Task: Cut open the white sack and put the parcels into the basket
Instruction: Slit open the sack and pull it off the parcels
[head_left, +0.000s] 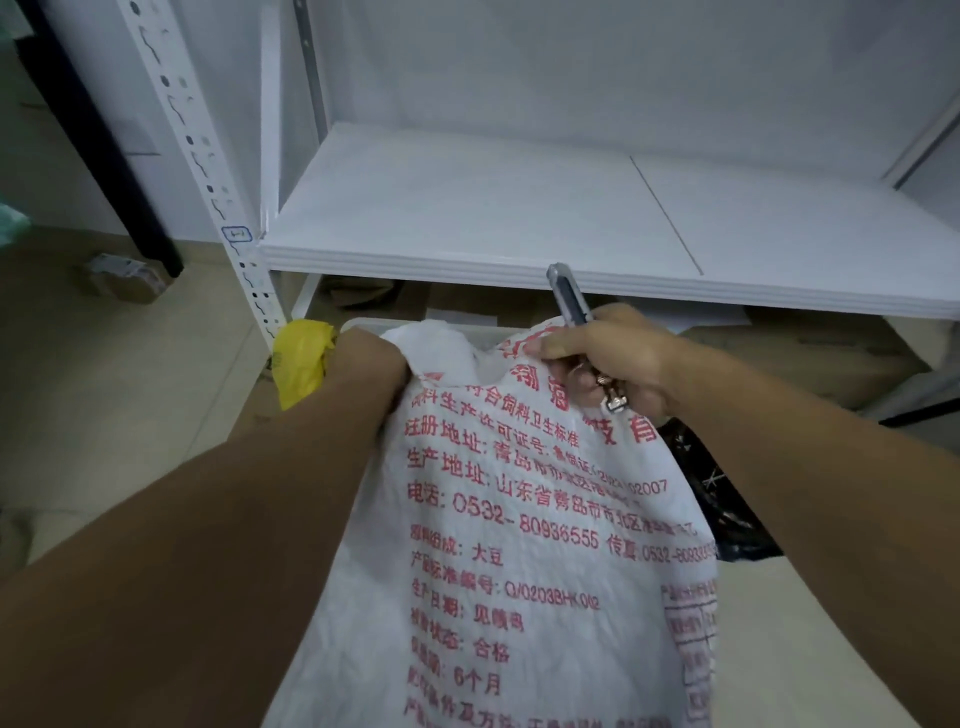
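A white woven sack (519, 545) with red printed text fills the lower middle and is held up by its top edge. My left hand (371, 358) grips the sack's top left corner; its fingers are hidden behind the fabric. My right hand (608, 358) grips the top right edge together with a grey utility knife (569, 299), which points up and away, with a metal clip hanging below the fist. A white basket rim (363, 325) shows just behind the sack top. A yellow parcel (301, 358) lies left of my left hand.
A white metal shelf (519, 218) stands straight ahead with its perforated upright (208, 171) at the left. Cardboard boxes (810, 353) sit under the shelf. A small taped box (122, 278) lies on the tiled floor at left. A black bag (722, 499) lies right of the sack.
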